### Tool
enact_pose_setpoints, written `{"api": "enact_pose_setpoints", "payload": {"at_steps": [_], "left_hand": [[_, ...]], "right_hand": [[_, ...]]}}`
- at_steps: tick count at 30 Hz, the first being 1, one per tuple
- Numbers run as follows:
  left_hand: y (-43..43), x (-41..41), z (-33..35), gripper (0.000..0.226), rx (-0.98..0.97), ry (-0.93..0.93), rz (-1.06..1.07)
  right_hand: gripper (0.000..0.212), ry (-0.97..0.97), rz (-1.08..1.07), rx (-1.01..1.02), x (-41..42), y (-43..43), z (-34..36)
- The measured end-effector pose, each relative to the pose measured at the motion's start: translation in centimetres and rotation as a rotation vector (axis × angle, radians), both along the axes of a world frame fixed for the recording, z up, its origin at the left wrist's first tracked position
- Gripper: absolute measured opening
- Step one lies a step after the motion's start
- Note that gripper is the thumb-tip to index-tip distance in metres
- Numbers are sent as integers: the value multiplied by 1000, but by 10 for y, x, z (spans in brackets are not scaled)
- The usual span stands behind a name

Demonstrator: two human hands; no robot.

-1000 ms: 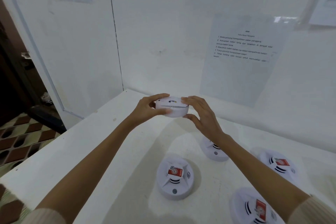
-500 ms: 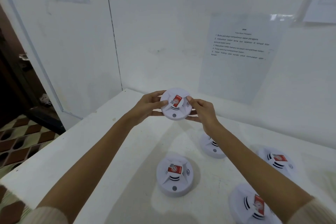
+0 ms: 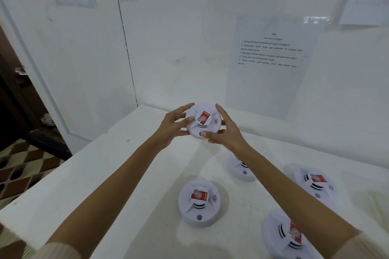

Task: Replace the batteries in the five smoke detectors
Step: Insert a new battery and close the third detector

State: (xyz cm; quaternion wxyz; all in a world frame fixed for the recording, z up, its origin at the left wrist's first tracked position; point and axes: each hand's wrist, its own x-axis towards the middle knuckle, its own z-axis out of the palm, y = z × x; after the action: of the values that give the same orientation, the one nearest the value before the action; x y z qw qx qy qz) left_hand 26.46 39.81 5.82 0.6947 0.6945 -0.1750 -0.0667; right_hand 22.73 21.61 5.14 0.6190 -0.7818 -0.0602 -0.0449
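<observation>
Grip two-sided: left hand [image 3: 172, 127] and right hand [image 3: 227, 133] clasping held smoke detector [image 3: 203, 121] by opposite rims, above table [image 3: 101, 178] far end. Round face with red label tilting toward camera. Right forearm [image 3: 273, 176] covering half-hidden detector [image 3: 237, 171]; three other detectors [image 3: 199, 202] lying face-up nearer.

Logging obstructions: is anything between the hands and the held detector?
Nothing visible. The left hand and right hand grip the detector directly by its rim.

"Buka penutup kompartmen" on wall sheet [image 3: 271, 65]
</observation>
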Motion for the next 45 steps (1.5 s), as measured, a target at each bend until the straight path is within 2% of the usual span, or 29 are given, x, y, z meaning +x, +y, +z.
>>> {"api": "enact_pose_setpoints", "payload": {"at_steps": [9,17,45], "left_hand": [[-3,-1,6,60,120,-75,-199],[-2,0,7,72,210,-267,-176],[1,3,8,75,218,-309,-145]], "right_hand": [[91,-162,-93,-241,1,-4,8],[89,-207,-108,-189,-3,-2,8],[88,-211,-79,-150,-2,-1,12]]}}
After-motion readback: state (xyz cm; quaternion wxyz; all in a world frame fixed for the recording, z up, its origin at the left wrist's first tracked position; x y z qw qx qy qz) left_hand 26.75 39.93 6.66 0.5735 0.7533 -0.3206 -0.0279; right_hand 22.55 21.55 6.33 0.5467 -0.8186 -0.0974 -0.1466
